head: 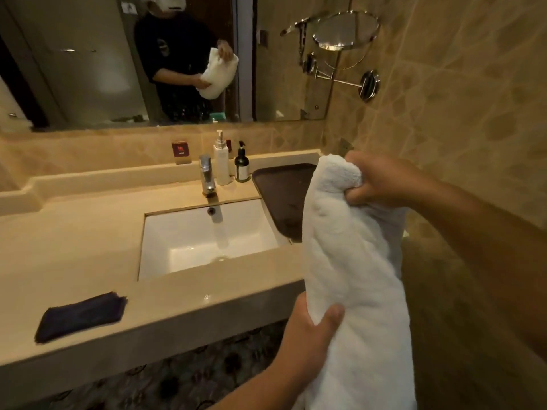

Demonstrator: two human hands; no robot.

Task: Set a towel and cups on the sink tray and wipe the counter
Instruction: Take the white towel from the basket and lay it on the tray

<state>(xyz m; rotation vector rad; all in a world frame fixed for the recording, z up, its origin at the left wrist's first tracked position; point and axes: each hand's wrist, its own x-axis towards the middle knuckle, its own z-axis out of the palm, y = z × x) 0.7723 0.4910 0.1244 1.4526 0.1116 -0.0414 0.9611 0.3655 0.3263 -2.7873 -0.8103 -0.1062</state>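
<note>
Towel (355, 261) between hands, tray (284, 196) bare

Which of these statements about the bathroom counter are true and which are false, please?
1. Both hands hold the white towel. True: the right hand grips its top, the left hand its lower part.
2. The towel already lies on the brown tray. False: it is held in the air.
3. A dark folded cloth lies on the counter, left of the sink. True.
4. Cups stand on the tray. False: no cups are visible.
5. The two pump bottles stand left of the faucet. False: they stand to its right.
</note>
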